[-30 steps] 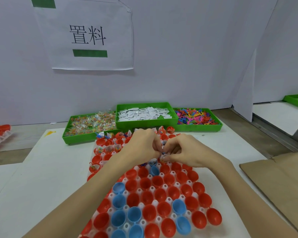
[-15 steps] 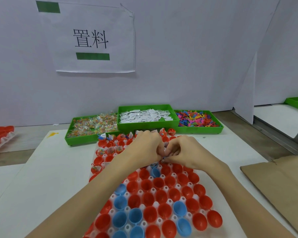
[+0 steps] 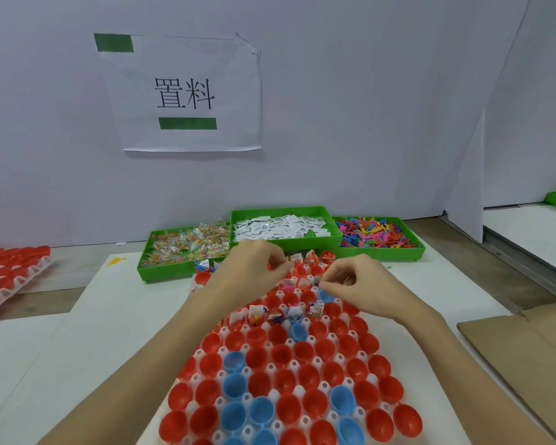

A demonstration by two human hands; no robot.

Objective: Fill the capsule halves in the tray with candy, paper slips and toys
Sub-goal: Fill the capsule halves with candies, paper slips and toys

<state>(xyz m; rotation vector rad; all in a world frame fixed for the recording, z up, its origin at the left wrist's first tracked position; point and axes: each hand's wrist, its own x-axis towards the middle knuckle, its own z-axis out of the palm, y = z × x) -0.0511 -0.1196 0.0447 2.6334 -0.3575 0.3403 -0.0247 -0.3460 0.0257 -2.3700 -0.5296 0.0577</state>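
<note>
A white tray (image 3: 203,351) of red and blue capsule halves (image 3: 280,354) is shown in the lower centre of the frame, resting on a white-covered table (image 3: 87,332). The far rows of halves, near the frame's centre, are seen to hold wrapped candy, slips and small toys, among them one row of filled halves (image 3: 283,313); the near rows are open cups. Both hands are held over the far part of the tray, slightly apart from each other. The left hand (image 3: 254,271) is shown with fingers curled and fingertips drawn together; whether anything is pinched cannot be told. The right hand (image 3: 355,282) is likewise curled, its fingertips lowered close to a blue half (image 3: 326,297); its contents cannot be told. Behind the tray, three green bins are set side by side: candy (image 3: 187,245) at left, paper slips (image 3: 280,226) in the middle, coloured toys (image 3: 376,236) at right. A printed sign (image 3: 187,94) is fixed to the wall in the upper left.
</note>
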